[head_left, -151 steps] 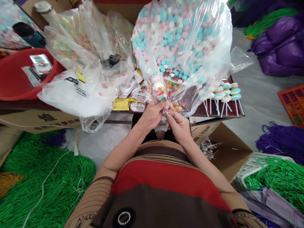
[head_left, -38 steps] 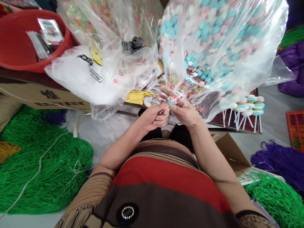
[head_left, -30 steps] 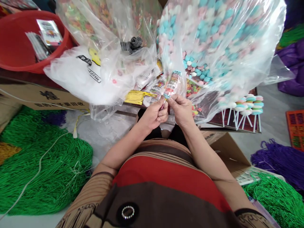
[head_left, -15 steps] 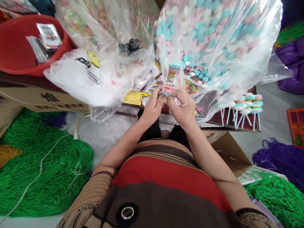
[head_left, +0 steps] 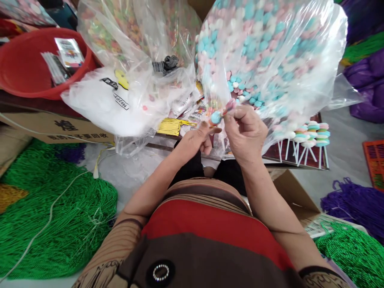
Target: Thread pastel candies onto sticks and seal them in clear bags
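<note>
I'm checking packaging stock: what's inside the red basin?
The red basin holds a printed packet and, next to it, a pale bundle of what look like thin packets. Whatever lies beneath them is covered.

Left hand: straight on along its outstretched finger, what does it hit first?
Probably the right hand, on its thumb side. The wrapped candy sits just above that line in the picture. Depth is unclear from this one view, so the finger could pass under or over.
</note>
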{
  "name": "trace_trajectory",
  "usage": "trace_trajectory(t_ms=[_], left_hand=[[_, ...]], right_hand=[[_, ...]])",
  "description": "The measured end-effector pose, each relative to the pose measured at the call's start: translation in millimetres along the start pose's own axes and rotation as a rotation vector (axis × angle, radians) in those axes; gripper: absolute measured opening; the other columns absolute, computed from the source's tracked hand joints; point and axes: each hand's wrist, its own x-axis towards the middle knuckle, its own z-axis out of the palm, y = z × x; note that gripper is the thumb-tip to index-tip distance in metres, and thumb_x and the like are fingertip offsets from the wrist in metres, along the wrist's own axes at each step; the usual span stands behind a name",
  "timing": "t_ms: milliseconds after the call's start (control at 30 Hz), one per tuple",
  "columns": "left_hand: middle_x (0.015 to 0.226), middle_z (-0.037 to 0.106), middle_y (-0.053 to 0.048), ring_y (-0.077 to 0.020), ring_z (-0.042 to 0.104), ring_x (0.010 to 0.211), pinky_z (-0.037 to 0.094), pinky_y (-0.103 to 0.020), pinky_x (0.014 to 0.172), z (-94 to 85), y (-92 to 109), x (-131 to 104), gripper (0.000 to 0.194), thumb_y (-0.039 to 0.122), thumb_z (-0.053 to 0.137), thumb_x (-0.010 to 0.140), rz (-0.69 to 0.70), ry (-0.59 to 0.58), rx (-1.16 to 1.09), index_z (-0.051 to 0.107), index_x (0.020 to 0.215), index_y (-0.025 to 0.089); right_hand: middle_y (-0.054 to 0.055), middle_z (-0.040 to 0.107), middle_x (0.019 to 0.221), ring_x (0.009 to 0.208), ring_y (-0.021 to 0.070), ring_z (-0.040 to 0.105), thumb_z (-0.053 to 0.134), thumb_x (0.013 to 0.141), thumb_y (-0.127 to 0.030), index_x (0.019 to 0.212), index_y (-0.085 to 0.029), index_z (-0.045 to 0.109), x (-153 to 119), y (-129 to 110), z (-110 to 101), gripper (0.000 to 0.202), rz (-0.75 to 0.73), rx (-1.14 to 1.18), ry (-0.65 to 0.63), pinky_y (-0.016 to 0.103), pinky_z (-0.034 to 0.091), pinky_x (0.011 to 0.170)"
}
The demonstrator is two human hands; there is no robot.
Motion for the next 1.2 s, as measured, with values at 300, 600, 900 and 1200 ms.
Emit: trace_trajectory(t_ms=[300,600,900,1200], left_hand=[[0.031,0.033,0.003,-0.0057,0.026,0.033,0.023,-0.023,0.04,-14.5,7.4,-0.4,0.068,0.075,0.051,0.091,-0.139,-0.135,-0.032,0.066,0.057,0.017],[0.041,0.037,0.011,-0.0033,0.026,0.035,0.03,-0.019,0.044,-8.9,5.8,-4.3,0.023,0.041,0.082,0.074,-0.016,0.055,-0.207,0.071,0.08,0.022],[0.091,0.082,-0.004,-0.0172,0.072,0.083,0.055,-0.029,0.084,25.4,-18.6,-4.6,0.035,0.021,0.052,0.09,0.324,-0.292,0.702,0.085,0.091,0.031],[0.062,0.066,0.001,-0.0108,0.056,0.057,0.047,-0.022,0.061,38.5,-32.4,3.2,0.031,0.025,0.056,0.091,0.143,-0.382,0.586,0.084,0.104,0.025]], right_hand=[[0.001,0.075,0.085,0.084,0.0174,0.07,0.063,0.092,-0.026,0.078,-0.025,0.068,-8.0,0.5,-6.2,0.015,0.012,0.029,-0.195,0.035,0.057,0.083],[0.002,0.074,0.085,0.081,0.015,0.069,0.065,0.087,-0.023,0.076,-0.023,0.069,-18.8,1.7,-10.8,0.011,0.101,0.198,-0.243,0.031,0.055,0.082],[0.0,0.07,0.083,0.066,0.0093,0.06,0.078,0.079,-0.055,0.076,-0.02,0.061,-40.2,3.0,-42.4,0.039,0.676,0.763,-0.216,0.021,0.049,0.06],[0.0,0.069,0.071,0.055,0.0117,0.059,0.074,0.08,-0.057,0.08,-0.022,0.059,-146.2,40.9,-185.8,0.038,0.999,0.328,0.086,0.02,0.04,0.045]])
